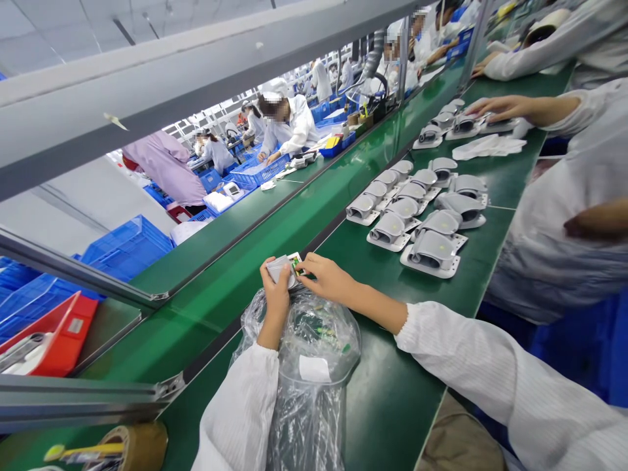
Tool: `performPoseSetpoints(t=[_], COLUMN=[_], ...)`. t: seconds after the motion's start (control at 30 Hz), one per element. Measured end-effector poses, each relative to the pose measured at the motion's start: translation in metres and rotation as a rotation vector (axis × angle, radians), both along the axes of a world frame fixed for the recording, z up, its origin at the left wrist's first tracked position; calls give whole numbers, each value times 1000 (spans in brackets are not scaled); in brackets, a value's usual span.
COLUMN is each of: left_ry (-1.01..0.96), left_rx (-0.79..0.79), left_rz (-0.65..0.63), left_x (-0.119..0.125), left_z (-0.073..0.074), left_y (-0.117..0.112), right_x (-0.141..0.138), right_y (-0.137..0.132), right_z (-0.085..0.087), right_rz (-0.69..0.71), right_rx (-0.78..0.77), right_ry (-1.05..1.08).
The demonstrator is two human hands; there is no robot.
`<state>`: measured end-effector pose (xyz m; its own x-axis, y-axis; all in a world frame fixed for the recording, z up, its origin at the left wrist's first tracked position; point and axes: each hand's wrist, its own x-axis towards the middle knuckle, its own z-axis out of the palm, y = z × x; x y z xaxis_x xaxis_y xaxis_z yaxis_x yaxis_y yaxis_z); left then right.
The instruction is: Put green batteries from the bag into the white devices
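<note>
My left hand (275, 294) is closed around a small grey-white device housing (283, 268), held above a clear plastic bag (307, 366) of green circuit parts. My right hand (326, 278) pinches a small green circuit board (296, 263) at the housing's right edge. Both hands hover over the green conveyor belt (392, 392). White sleeves cover both forearms.
Several grey-white housings (422, 216) stand in rows farther along the belt. A co-worker's sleeve and hand (500, 108) reach over more housings at the right. Blue crates (127, 245), a red bin (59, 340) and a tape roll (137, 448) lie to the left beyond the metal rail.
</note>
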<state>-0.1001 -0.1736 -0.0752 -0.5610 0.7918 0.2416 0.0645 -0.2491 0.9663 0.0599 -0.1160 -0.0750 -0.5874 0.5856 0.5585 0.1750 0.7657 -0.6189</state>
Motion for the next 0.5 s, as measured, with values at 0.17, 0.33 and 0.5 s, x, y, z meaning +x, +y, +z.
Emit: performPoseSetpoints(t=[0.17,0.33,0.5], left_ry=[-12,-31,-40], left_rx=[-7,12,64], left_rz=[-10,-68,-92], left_x=[0,-1,1], left_z=[-1,-2,1], left_y=[1,3,1], right_x=[6,4,-3], right_y=[6,2,-6], right_z=[2,7,11], right_rz=[58,-41,-44], right_rx=[22,-128,-373], right_ry=[-27,82,78])
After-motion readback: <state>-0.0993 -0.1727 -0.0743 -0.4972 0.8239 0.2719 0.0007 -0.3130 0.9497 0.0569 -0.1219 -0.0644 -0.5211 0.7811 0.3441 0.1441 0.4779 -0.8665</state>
